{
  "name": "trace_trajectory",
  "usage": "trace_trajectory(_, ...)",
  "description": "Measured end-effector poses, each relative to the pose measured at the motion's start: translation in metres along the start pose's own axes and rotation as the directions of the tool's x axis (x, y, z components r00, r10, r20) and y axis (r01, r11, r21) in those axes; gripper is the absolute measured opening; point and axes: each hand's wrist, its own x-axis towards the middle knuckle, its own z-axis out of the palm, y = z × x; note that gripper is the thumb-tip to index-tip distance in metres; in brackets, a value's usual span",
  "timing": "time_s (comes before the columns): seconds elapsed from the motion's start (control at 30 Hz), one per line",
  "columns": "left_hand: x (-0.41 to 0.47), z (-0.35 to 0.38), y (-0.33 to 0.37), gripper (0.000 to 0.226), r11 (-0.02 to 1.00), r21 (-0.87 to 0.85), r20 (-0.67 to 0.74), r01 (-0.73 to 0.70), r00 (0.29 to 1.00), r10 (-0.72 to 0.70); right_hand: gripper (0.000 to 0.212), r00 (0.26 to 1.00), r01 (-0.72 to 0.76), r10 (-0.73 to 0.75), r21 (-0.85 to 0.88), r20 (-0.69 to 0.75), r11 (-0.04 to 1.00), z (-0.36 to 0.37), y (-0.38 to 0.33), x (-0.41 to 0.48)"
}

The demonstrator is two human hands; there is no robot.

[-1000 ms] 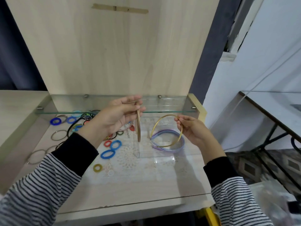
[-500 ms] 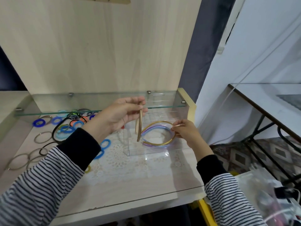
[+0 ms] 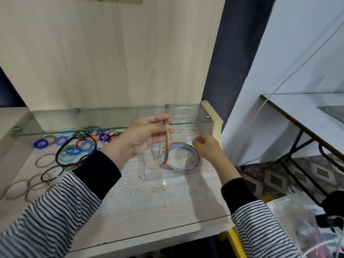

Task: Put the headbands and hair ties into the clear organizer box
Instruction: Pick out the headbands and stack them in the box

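Observation:
The clear organizer box (image 3: 154, 175) stands on a lace mat, under the right end of a glass shelf. Inside it lie purple, blue and gold headbands (image 3: 183, 167), stacked flat. My left hand (image 3: 145, 135) pinches a tan headband (image 3: 167, 151) at its top, and the band hangs upright with its ends inside the box's left part. My right hand (image 3: 207, 147) sits at the box's right side, its curled fingers against the gold band's far arc; whether they still grip it is unclear. Loose hair ties (image 3: 81, 145) in blue, orange and black lie in a heap to the left.
The glass shelf (image 3: 78, 130) runs low over the back of the desk, just above my left hand. Several thin metal rings (image 3: 43, 161) lie at the far left. A plastic bag (image 3: 297, 220) and a second table (image 3: 305, 110) are on the right.
My right hand lowered the gold headband from upright down flat onto the stack in the box. My left hand brought the tan headband right and down into the box.

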Motion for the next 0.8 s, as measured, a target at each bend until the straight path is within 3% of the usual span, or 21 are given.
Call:
trace_trajectory(0.13, 0.004, 0.009, -0.004, 0.036, 1.0, 0.001, -0.018, 0.011, 1.0, -0.011, 0.016, 0.989, 0.057, -0.11, 0.437, 0.098, 0.898, -0.007, -0.038, -0.012)
trace_trajectory(0.2, 0.006, 0.012, -0.006, 0.034, 1.0, 0.008, -0.019, 0.015, 1.0, -0.015, 0.02, 0.977, 0.055, -0.156, 0.54, 0.143, 0.84, -0.01, -0.054, -0.018)
trace_trajectory(0.47, 0.011, 0.021, -0.008, 0.027, 0.998, -0.005, -0.027, 0.065, 0.997, -0.066, 0.023, 0.971, 0.022, -0.142, 0.517, 0.193, 0.855, -0.014, -0.08, -0.019)
trace_trajectory(0.6, 0.012, 0.019, -0.007, 0.041, 0.993, -0.05, -0.039, 0.106, 0.993, -0.108, 0.017, 0.959, 0.01, -0.164, 0.551, 0.232, 0.834, -0.015, -0.083, -0.022)
trace_trajectory(0.8, 0.009, 0.016, -0.012, 0.036, 0.991, 0.104, -0.07, 0.083, 0.995, -0.076, 0.015, 0.958, 0.012, -0.172, 0.565, 0.23, 0.825, -0.018, -0.084, -0.022)
